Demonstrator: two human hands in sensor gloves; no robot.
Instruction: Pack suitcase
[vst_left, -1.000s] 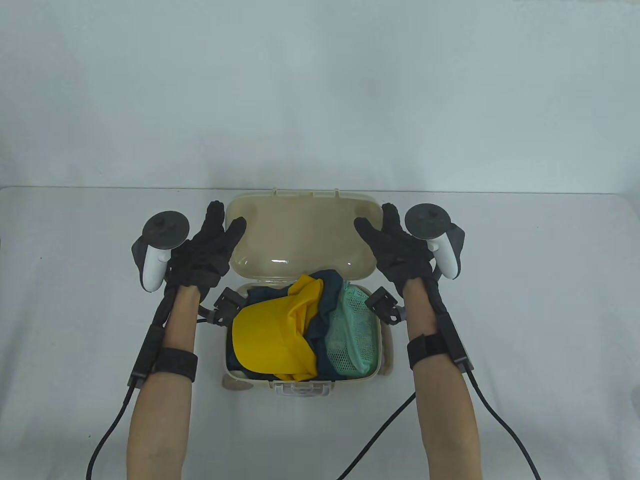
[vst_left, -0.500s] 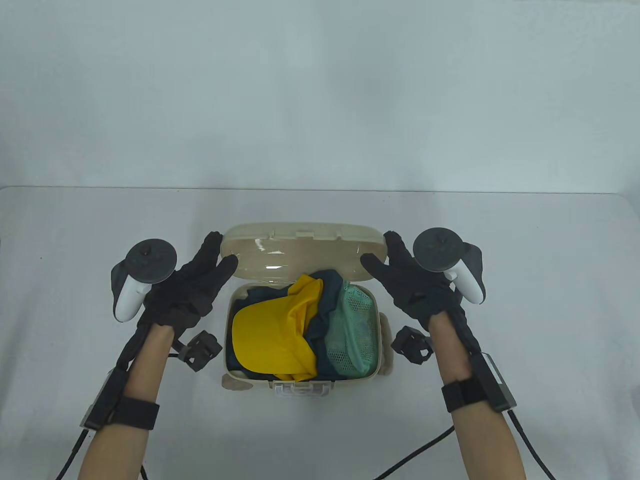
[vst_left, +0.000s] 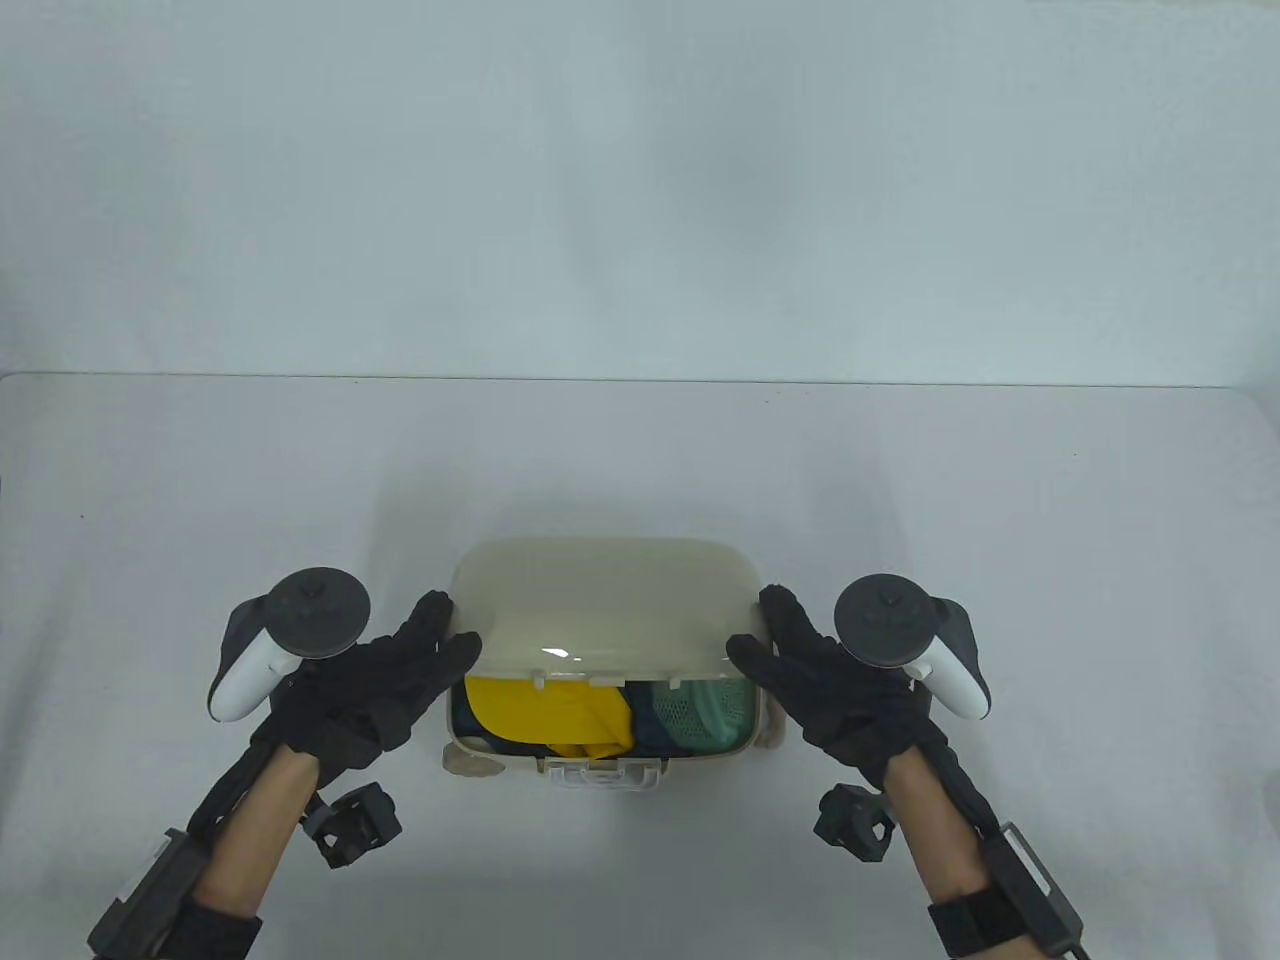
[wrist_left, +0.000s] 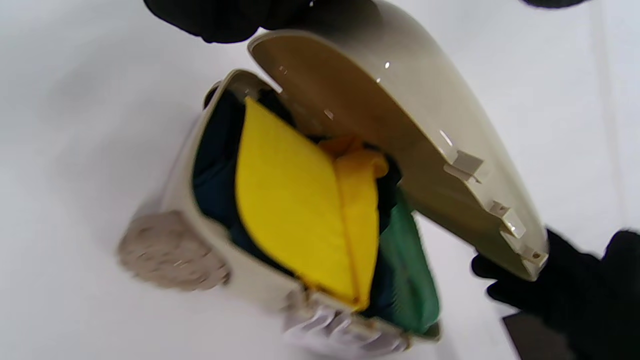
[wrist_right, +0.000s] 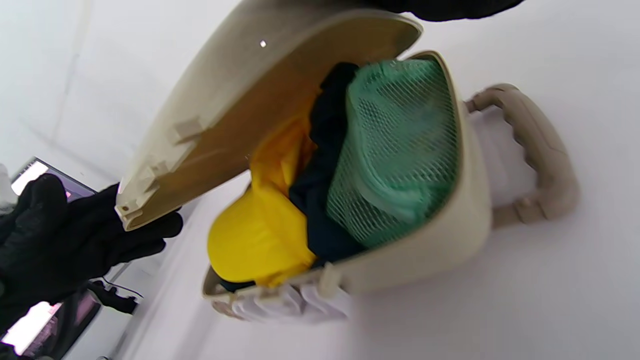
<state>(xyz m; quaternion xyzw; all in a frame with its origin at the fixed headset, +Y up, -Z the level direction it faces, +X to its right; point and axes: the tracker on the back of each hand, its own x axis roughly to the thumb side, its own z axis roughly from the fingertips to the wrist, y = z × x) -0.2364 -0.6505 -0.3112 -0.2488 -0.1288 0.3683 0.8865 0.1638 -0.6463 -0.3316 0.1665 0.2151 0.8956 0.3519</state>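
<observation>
A: Start at the left. What is the left hand (vst_left: 375, 685) doing?

B: It holds the left end of the lid (vst_left: 600, 600), fingers along the outer edge and thumb (vst_left: 462, 655) on the rim. The white tracker (vst_left: 285, 640) sits on the back of the hand.

A: And the case (vst_left: 610, 745) itself?

B: It stands on the table (vst_left: 640, 460), near the front edge and about midway across, between the two hands. The lid is tilted down over it, partly shut, with a gap open along the front.

A: What shows through the gap?

B: On the left a yellow cloth (vst_left: 545, 710), in the middle a dark blue cloth (vst_left: 645, 715), on the right a green mesh bag (vst_left: 705, 710). The left wrist view shows the yellow cloth (wrist_left: 295, 220) lying on the dark one, with the lid (wrist_left: 400, 130) raised above them. The right wrist view shows the mesh bag (wrist_right: 395, 150) against the right wall, the yellow cloth (wrist_right: 260, 230) further in.

A: Anything on the case front?

B: A white latch (vst_left: 600, 775) on the front wall. A beige handle (wrist_right: 530, 150) sticks out from the right side.

A: And the right hand (vst_left: 850, 695)?

B: It grips the right end of the lid the same way, thumb (vst_left: 750, 655) on the rim, fingers along the outside. Its tracker (vst_left: 915, 640) sits on the back of the hand.
</observation>
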